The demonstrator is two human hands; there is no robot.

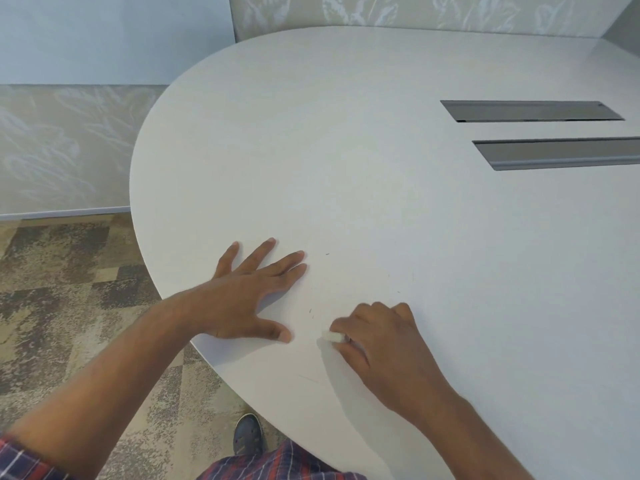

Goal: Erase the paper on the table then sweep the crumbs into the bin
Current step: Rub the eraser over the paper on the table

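2 hands work by the near rim of the counter (381,202). The right hand (384,344) pinches a white eraser (333,337), fingers curled round it, its tip on the surface. Just left of the eraser the left hand (242,299) lies flat, fingers spread. I cannot make out the paper against the white top. Beyond the eraser lie dark crumbs (310,311). Short, light strokes away from the bracing hand would serve best. No bin shows.

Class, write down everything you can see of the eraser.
The eraser is small, white and blocky, rubbery-looking. Only its left end shows; the right hand pinches the rest. It lies low against the white table, near the front edge, just right of the left hand and its thumb.
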